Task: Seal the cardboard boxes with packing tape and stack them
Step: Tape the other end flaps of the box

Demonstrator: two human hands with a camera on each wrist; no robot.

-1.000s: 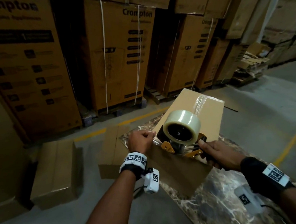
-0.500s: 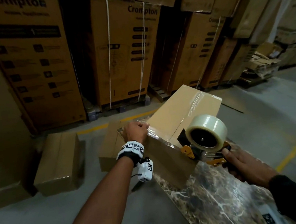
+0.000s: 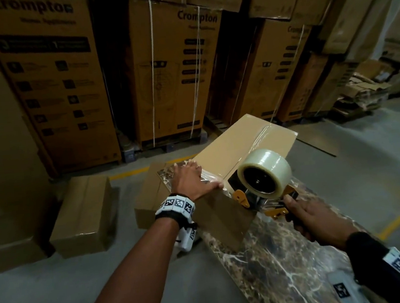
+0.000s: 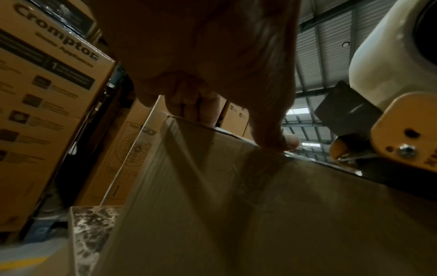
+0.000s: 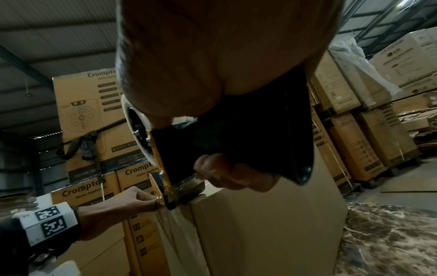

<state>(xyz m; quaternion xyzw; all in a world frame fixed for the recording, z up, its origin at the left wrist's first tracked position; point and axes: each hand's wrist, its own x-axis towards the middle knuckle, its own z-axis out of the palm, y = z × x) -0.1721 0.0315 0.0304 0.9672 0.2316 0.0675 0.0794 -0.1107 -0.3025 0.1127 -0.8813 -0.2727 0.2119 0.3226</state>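
Item: 1 cardboard box (image 3: 240, 144), plain brown, lying flat at frame centre on a marbled bench (image 3: 279, 261); clear tape already crosses its far end.
Left hand (image 3: 190, 182): fingers spread, pressing the tape end on the near corner.
Right hand (image 3: 317, 220): fingers wrapped round the tape dispenser (image 3: 261, 182) handle.
Risk: tape may wrinkle or lift if the pressing hand slips.

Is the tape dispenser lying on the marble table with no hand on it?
No: the right hand grips the tape dispenser by its handle and holds it against the near end of the cardboard box.
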